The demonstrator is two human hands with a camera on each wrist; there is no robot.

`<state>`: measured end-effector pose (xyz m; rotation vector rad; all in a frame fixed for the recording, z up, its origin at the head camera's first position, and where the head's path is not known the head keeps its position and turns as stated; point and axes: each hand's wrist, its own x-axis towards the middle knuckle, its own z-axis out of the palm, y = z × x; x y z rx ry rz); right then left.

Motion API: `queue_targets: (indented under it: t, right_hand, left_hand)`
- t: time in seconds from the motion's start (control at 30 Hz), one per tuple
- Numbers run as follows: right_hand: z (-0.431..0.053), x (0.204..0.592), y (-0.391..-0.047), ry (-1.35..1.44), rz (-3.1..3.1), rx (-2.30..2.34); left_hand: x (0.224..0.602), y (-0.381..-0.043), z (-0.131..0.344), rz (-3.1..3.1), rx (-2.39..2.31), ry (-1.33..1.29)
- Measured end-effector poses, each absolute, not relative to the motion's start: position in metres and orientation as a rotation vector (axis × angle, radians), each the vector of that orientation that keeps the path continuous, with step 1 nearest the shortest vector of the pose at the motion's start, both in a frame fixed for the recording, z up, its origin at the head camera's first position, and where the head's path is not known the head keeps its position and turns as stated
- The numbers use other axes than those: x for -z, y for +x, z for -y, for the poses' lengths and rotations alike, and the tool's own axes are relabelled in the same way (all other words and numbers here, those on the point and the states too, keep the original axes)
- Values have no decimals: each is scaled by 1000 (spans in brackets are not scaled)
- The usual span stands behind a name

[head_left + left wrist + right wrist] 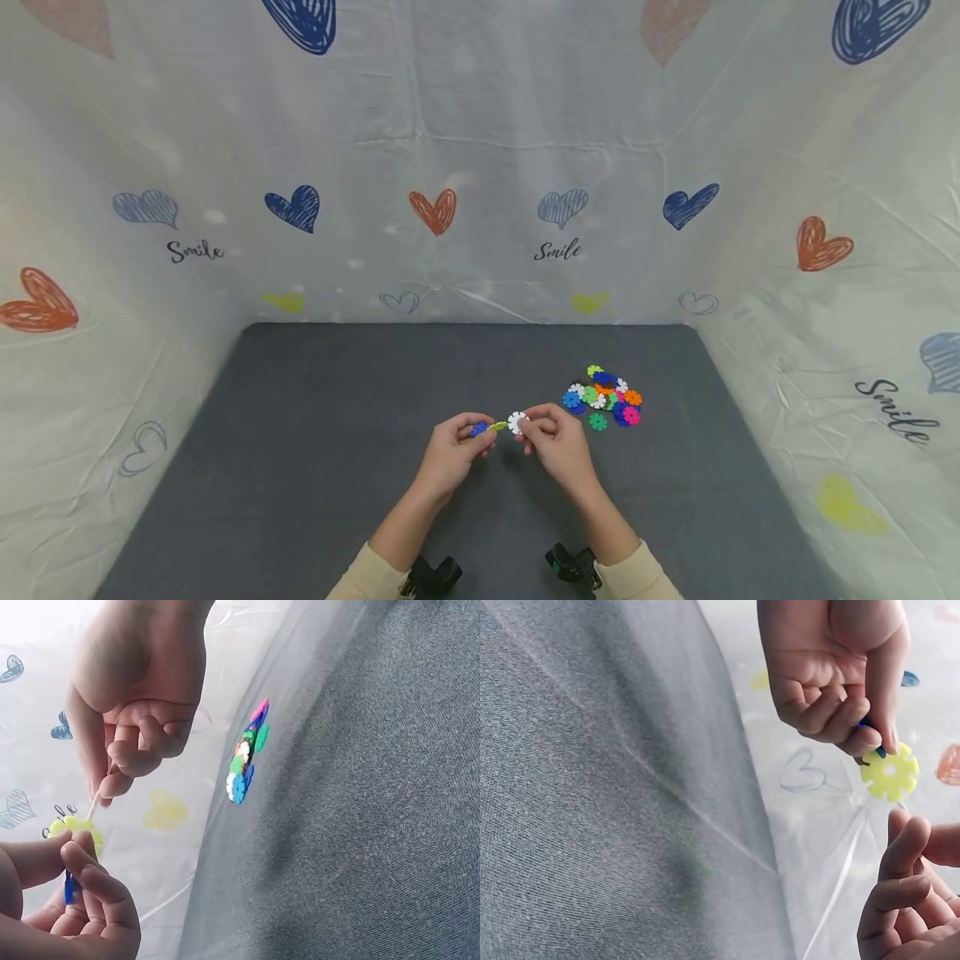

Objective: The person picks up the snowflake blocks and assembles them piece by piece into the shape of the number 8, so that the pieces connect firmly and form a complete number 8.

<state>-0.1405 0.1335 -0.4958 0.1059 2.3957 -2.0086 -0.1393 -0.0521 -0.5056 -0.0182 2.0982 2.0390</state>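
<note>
Between the hands runs a short chain of notched plastic snowflake discs: blue (478, 429), yellow (498, 426) and white (516, 422). My left hand (447, 454) pinches the blue disc, its fingertips close to where the yellow one joins. From the right, my right hand (561, 442) pinches the white disc between thumb and fingers. In the right wrist view the yellow disc (900, 784) faces the camera, with the blue one partly hidden by left fingers. Seen edge-on in the left wrist view, the white disc (94, 805) meets the yellow disc's rim.
A loose pile of multicoloured snowflake discs (600, 396) lies right of the hands on the dark grey table (337, 400). A pale cloth with printed hearts (480, 108) hangs behind and at both sides. Black wrist devices (435, 577) sit at the sleeves.
</note>
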Motion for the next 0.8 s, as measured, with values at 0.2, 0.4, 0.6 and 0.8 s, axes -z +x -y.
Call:
queue_targets:
  t: [0.2, 0.4, 0.6, 0.8]
  right_hand:
    - [-136, 508, -143, 10, -2363, 2053]
    - [-139, 511, -143, -90, -2362, 2068]
    - [-141, 516, -140, -464, -2649, 2014]
    - [-143, 521, -141, -750, -2781, 2025]
  left_hand:
    - [507, -138, 53, -2095, -2038, 22]
    - [508, -138, 55, -2188, -1964, 109]
    - [506, -134, 54, -2522, -1798, 236]
    - [505, -131, 52, -2892, -1645, 522]
